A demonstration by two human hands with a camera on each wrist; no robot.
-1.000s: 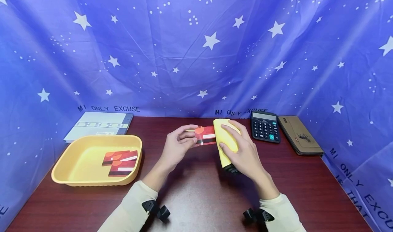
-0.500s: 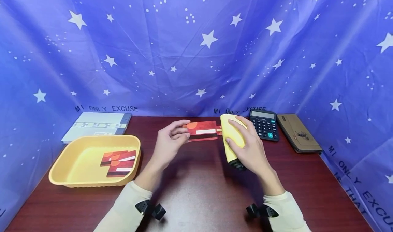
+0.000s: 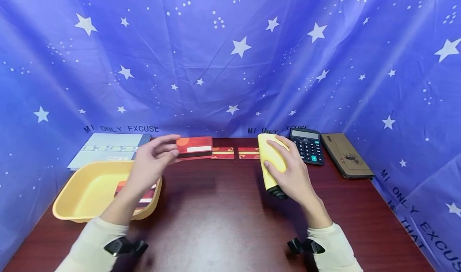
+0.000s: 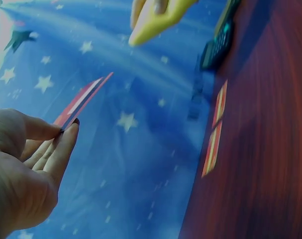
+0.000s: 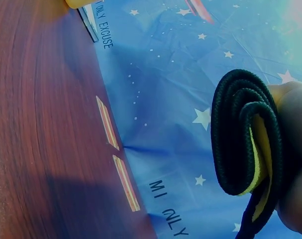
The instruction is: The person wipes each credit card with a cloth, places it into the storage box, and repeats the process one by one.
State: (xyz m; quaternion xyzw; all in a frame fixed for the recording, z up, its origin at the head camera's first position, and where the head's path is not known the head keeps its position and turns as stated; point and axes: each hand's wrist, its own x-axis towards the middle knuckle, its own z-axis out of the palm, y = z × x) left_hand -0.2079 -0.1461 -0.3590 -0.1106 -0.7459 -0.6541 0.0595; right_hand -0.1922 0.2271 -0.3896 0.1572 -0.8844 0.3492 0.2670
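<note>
My left hand point(image 3: 153, 160) pinches a red card point(image 3: 194, 147) between thumb and fingers, held up over the back of the table. The card has a white strip, a dark stripe and an orange circle; the left wrist view shows it nearly edge-on point(image 4: 83, 102). My right hand point(image 3: 291, 170) grips a folded yellow cloth point(image 3: 269, 156), raised right of the middle. Its layered black edge point(image 5: 230, 134) faces the right wrist camera. Beneath my left forearm, a yellow basin point(image 3: 77, 184) contains more red cards point(image 3: 147, 198), partly hidden by the arm.
Two red cards with yellow bands, one point(image 3: 223, 153) left of the other point(image 3: 248, 153), lie along the table's back edge. A black calculator point(image 3: 306, 146) and a brown wallet point(image 3: 347, 156) lie back right. A grey-white notebook point(image 3: 108, 148) lies behind the basin. A starry blue curtain surrounds the table.
My left hand has drawn the red card leftward, away from the cloth, toward the basin. Two red cards at the back edge have come into view. My right hand has shifted slightly right with the cloth.
</note>
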